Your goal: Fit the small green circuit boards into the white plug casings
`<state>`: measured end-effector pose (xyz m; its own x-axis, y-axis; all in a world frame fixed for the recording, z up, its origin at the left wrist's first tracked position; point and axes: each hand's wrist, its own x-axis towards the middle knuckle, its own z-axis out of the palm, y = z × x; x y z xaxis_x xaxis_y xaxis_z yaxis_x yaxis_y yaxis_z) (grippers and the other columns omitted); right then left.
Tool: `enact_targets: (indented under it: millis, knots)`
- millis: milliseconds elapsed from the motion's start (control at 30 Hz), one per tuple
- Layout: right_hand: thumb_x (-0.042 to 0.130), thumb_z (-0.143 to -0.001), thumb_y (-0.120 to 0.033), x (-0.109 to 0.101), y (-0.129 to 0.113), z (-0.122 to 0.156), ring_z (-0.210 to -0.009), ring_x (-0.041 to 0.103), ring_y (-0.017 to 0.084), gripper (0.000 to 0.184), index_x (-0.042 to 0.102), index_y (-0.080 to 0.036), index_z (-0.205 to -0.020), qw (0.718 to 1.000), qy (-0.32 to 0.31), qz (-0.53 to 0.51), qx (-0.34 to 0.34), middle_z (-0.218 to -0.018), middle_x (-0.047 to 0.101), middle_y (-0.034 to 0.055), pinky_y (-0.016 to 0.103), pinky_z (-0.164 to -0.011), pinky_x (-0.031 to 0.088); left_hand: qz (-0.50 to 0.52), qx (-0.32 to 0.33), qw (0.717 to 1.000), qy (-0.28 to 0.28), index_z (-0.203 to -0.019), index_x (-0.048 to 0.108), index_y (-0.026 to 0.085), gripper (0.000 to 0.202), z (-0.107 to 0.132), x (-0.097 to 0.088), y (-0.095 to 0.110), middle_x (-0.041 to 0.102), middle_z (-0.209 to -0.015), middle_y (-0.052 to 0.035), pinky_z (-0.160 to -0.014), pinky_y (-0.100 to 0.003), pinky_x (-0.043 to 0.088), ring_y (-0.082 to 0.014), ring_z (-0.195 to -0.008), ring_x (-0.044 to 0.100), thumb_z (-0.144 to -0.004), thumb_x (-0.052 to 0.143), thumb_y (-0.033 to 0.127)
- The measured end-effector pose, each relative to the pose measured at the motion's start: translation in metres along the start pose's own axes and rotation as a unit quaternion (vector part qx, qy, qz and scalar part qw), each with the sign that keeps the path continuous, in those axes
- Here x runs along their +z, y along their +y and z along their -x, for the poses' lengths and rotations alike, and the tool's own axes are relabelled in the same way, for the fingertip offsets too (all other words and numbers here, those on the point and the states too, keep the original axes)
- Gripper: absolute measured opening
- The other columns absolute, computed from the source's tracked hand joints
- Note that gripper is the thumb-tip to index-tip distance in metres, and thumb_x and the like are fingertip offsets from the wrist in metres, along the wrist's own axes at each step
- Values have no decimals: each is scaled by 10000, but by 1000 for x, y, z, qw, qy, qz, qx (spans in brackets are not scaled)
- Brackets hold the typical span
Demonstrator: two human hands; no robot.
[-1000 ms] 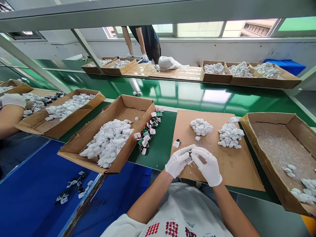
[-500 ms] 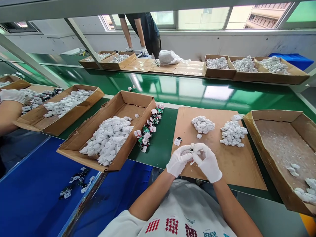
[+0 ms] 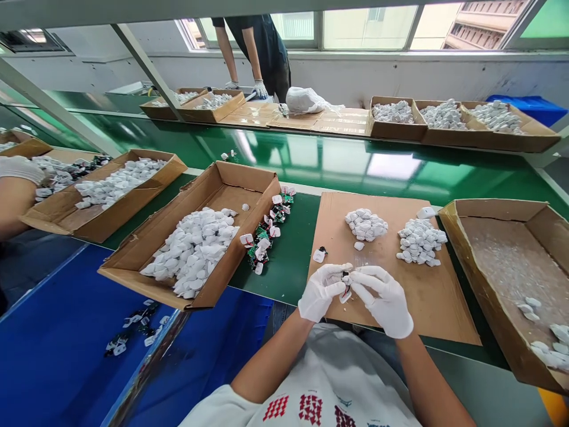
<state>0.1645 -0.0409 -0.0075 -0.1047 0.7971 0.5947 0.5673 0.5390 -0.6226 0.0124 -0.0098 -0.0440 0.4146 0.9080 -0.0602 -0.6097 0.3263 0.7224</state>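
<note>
Pinching a small white-and-dark part (image 3: 345, 286) with a trace of red wire at its edge, the left hand (image 3: 319, 292) in its white glove closes firmly on it, just inside the near edge of the cardboard sheet (image 3: 444, 302). The right hand (image 3: 381, 301), also gloved, curls in beside it with its fingers (image 3: 365, 276) half bent. Whether they grip the part or only lie against it cannot be told, since the gloves hide most of it and its shape is hard to make out.

On the sheet, beyond the hands, lie a heap of white pieces (image 3: 365, 225) and, further right, a second heap (image 3: 421, 241), with a small dark-marked white piece (image 3: 319, 255) alone near the sheet's left edge. Left of the sheet, a cluster of green circuit boards (image 3: 267, 237) with white tabs sits on the green conveyor belt (image 3: 293, 261), next to an open cardboard box (image 3: 191, 252) heaped with more white pieces. Right of the sheet, a second box (image 3: 502, 267), cut off by the frame, holds a few. Far beyond the sheet stands a gloved co-worker (image 3: 260, 53), head cut off, while another co-worker's arm (image 3: 13, 201) enters at the far left.
</note>
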Motion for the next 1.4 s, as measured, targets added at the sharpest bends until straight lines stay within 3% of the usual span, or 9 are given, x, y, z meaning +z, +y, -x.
enact_targets:
  millis: [200, 367, 567, 800, 900, 1033, 1167, 1267, 1400]
  knots:
    - [557, -862, -121, 3, 1, -1, -796, 655, 136, 342, 649, -322, -1122, 999, -30, -6, -18, -926, 633, 32, 265, -692, 570, -59, 3, 998, 18, -1072, 706, 166, 450, 3, 0, 1, 719, -953, -107, -720, -311, 507, -206, -823, 640, -668, 781, 350]
    - [514, -881, -145, 10, 0, 4, -941, 617, 176, 364, 627, -321, -1179, 998, -52, -13, 16, -1008, 612, 58, 319, -772, 558, -90, 29, 995, 30, -1231, 616, 192, 472, 11, 11, 7, 602, -1282, -105, -998, -371, 437, -275, -1186, 533, -819, 621, 422]
    - [638, -818, -240, 21, -7, 7, -922, 646, 197, 317, 620, -284, -1131, 997, 48, -5, 61, -1019, 666, 51, 353, -807, 560, -139, 43, 988, 57, -1163, 665, 162, 450, 11, 7, 6, 735, -891, -90, -887, -357, 478, -219, -861, 651, -785, 668, 405]
    - [605, -833, -274, 25, -4, 8, -977, 661, 209, 361, 591, -258, -1194, 995, 1, -34, 93, -1103, 683, 62, 351, -839, 558, -98, 41, 994, 12, -1320, 528, 231, 527, 12, 10, 9, 541, -1357, -81, -996, -339, 418, -240, -1132, 550, -831, 613, 409]
    - [662, -795, -266, 27, -4, 6, -854, 675, 190, 311, 628, -258, -1103, 995, 25, -42, 87, -999, 700, 50, 327, -749, 570, -92, 39, 994, 32, -1368, 463, 243, 570, 13, 10, 7, 577, -1317, -78, -991, -350, 429, -247, -1146, 546, -846, 587, 433]
    - [700, -762, -260, 29, -3, 5, -725, 660, 171, 256, 641, -256, -1011, 994, 64, -30, 79, -852, 689, 24, 314, -663, 564, -98, 37, 993, 45, -1250, 600, 180, 492, 13, 10, 3, 631, -1241, -99, -1011, -378, 425, -277, -1172, 540, -857, 551, 471]
    - [645, -805, -230, 21, 1, 5, -831, 662, 176, 302, 630, -269, -1104, 992, -10, -90, 87, -1013, 678, 50, 337, -753, 571, -96, 59, 992, 54, -1249, 600, 203, 450, 12, 12, 2, 618, -1266, -88, -1049, -373, 392, -268, -1208, 522, -875, 536, 443]
    - [635, -815, -228, 19, 2, 4, -933, 650, 193, 255, 658, -274, -1065, 974, -39, -169, 145, -1036, 671, 49, 356, -821, 571, -96, 57, 993, 47, -1254, 596, 214, 453, 13, 13, 4, 584, -1313, -80, -1076, -366, 362, -266, -1236, 499, -881, 518, 458]
    - [696, -763, -269, 25, -1, 3, -870, 668, 195, 183, 688, -250, -945, 944, 3, -235, 233, -962, 670, 48, 335, -752, 599, -124, 59, 991, -3, -1328, 520, 214, 590, 17, 15, 11, 548, -1350, -90, -1094, -373, 335, -276, -1272, 460, -849, 504, 557]
